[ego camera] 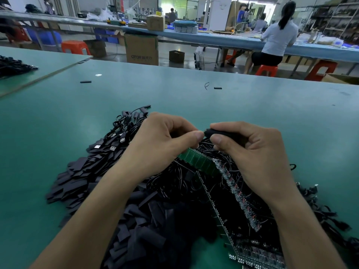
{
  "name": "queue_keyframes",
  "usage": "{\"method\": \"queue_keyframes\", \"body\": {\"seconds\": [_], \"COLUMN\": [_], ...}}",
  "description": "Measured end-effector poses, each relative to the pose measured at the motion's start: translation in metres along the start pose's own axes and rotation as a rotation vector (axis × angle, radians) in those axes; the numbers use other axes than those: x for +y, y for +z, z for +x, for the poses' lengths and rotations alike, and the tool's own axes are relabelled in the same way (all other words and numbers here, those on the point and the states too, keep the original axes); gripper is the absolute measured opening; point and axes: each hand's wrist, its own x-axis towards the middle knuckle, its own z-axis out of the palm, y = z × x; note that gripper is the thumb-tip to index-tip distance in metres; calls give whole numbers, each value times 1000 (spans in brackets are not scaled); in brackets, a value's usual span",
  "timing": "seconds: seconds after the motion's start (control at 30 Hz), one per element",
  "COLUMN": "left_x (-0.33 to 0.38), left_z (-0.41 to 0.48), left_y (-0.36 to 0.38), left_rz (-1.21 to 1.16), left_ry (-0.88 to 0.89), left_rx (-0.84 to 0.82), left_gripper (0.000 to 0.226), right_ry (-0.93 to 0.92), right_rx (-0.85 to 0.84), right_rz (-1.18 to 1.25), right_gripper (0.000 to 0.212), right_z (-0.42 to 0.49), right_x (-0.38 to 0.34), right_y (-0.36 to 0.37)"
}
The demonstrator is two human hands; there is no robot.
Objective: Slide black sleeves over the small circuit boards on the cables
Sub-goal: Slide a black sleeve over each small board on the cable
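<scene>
**Green desk, one sleeve between both hands**

Green matting covers the desk [194,98], with a busy workshop beyond. Above the tangle of cables [174,179], the right hand [252,150] pinches a black sleeve [223,132] between thumb and forefinger. The left hand [165,140] pinches its other end, and fingertips hide whatever feeds in. Loose sleeves [77,183] lie heaped under the left wrist, and circuit boards [198,160] sit in strips beneath both hands. The sleeve looks light, soft and easily flattened. Grip its sides gently, keeping the mouth open.
</scene>
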Motion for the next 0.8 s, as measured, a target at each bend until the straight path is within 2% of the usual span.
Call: {"method": "queue_keyframes", "body": {"seconds": [0.3,0.37,0.47,0.57,0.8], "left_x": [2,1,1,2,4], "left_z": [-1,-1,-1,-2,-3], "left_y": [1,1,4,9,19], "left_rz": [40,33,3,-10,-76], "left_ry": [17,13,-8,-6,38], "left_rx": [-52,-45,-41,-4,74], "left_gripper": [16,16,16,17,13], "right_ry": [64,68,33,20,20], "right_rx": [-45,-6,139,280,305], "right_rz": [113,116,39,60,193], "right_gripper": [27,29,38,34,34], "right_z": [1,0,-1,0,-2], "right_x": [-3,-5,-8,-7,-11], "right_y": [1,2,4,7,21]}}
